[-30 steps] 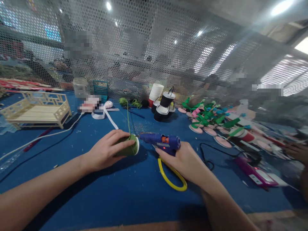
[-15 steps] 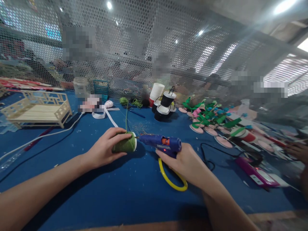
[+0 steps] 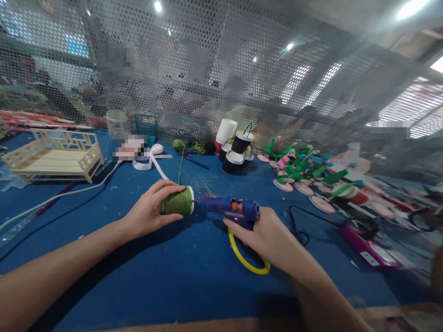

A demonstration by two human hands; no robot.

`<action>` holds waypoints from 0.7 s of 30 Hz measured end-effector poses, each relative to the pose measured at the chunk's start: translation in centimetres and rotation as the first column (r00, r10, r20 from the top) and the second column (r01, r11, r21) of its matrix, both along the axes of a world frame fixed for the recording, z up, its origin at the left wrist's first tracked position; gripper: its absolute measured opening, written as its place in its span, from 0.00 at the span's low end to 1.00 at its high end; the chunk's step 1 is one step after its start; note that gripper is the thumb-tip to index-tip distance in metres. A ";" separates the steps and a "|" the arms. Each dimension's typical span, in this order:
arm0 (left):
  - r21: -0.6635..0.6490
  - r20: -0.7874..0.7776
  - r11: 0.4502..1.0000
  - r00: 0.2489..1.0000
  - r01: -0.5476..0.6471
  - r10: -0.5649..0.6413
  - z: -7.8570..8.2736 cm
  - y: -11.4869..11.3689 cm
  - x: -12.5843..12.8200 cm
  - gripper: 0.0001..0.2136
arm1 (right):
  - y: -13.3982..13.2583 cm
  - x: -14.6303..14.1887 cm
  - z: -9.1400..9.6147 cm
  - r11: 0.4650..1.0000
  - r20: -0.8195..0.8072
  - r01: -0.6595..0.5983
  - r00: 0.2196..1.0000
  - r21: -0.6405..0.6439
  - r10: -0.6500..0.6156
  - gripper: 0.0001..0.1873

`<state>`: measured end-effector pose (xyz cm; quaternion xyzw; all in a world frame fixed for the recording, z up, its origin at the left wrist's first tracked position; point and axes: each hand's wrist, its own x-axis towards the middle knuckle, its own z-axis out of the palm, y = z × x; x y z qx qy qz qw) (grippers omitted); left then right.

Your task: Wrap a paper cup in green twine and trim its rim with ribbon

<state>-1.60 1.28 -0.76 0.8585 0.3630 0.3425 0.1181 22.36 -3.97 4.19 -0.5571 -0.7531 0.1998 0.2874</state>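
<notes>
My left hand [image 3: 150,207] is closed around a small paper cup [image 3: 176,201] wrapped in green yarn, lying on its side with its white rim toward the right. A green strand runs from the cup back to a yarn ball [image 3: 178,145]. In my right hand [image 3: 266,235] is a blue glue gun [image 3: 226,206] with a small red light lit. Its nozzle points left, at or very near the cup's rim; I cannot tell whether they touch. A yellow loop [image 3: 247,263] hangs below the gun by my right hand.
A small wooden bench model [image 3: 55,163] stands at the left, near a white ribbon [image 3: 159,168]. Stacked white cups [image 3: 226,131] and black-wrapped cups [image 3: 233,161] are at the back. Green craft pieces on pink discs [image 3: 321,203] and a purple power strip [image 3: 368,249] lie right.
The green cup has turned and shifted slightly left in my left hand. The glue gun's nozzle has moved a little left and down. A person's hand at the far right has left the view.
</notes>
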 end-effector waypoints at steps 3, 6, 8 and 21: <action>-0.029 0.032 1.000 0.999 -0.009 0.010 -0.1 0.1 0.0 0.21 | -0.1 0.0 0.0 0.999 0.017 -0.023 1.000 0.030 0.023 0.11; -0.059 0.056 0.998 0.998 -0.016 0.020 -0.1 0.2 0.0 0.21 | -0.1 0.0 0.0 0.998 0.034 -0.036 0.999 0.043 0.035 0.10; -0.073 0.069 0.997 0.997 -0.027 0.032 -0.2 0.2 0.0 0.22 | -0.1 0.0 0.0 0.999 0.043 -0.035 0.998 0.038 0.034 0.09; -0.129 0.096 0.991 0.994 -0.044 0.056 -0.1 0.3 0.1 0.22 | -0.2 -0.1 0.2 0.996 -0.014 0.009 1.000 -0.090 -0.010 0.09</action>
